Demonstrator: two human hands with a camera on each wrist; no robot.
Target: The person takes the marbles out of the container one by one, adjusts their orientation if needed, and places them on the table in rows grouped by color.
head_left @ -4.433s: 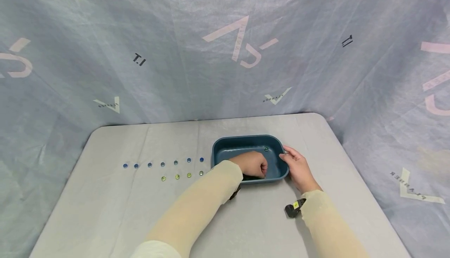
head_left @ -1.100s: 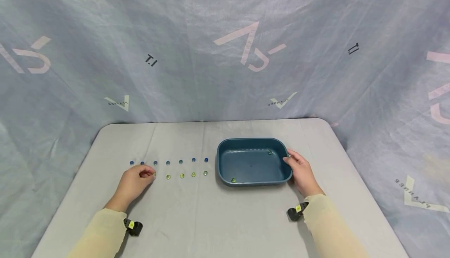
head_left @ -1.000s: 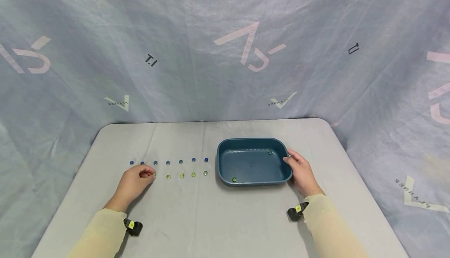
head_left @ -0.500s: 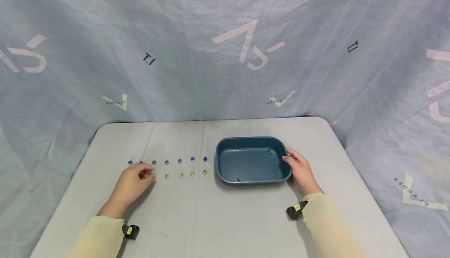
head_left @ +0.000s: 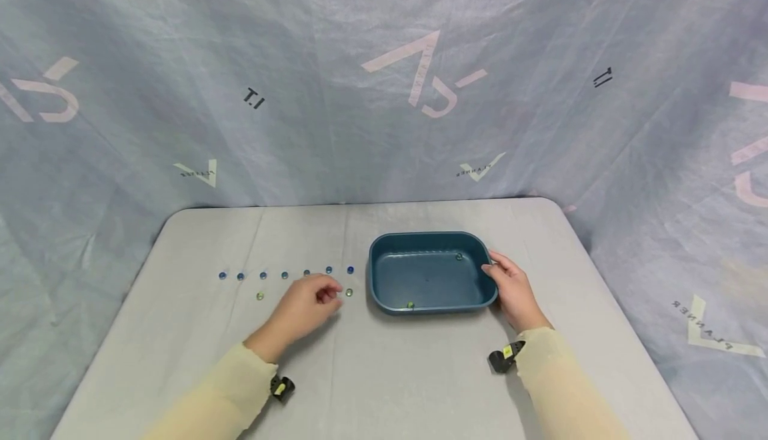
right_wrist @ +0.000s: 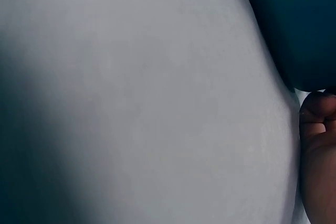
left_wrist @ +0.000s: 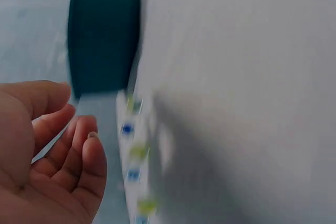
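Note:
In the head view my left hand (head_left: 306, 303) hovers over the row of green glass marbles, thumb and index finger apart and nothing between them. A green marble (head_left: 349, 292) lies just beyond its fingertips; another green marble (head_left: 260, 296) sits behind it to the left, and the hand hides the ones between. My right hand (head_left: 512, 293) holds the right end of a dark teal plastic bin (head_left: 384, 307), thumb over the rim. Inside the bin are a green marble (head_left: 411, 305) by the near wall and a darker green marble (head_left: 459, 257) near the far right corner.
Behind the green row runs a row of several blue marbles, from a blue marble (head_left: 223, 275) at the left to a deep blue marble (head_left: 351, 270) beside the bin. A pale cloth covers the table (head_left: 384, 380); a grey printed curtain (head_left: 336, 93) hangs behind it.
My left hand left the bin, went to the left end of the green row, released a green marble there, then moved right. The near marble in the bin rolled right. My right hand stayed.

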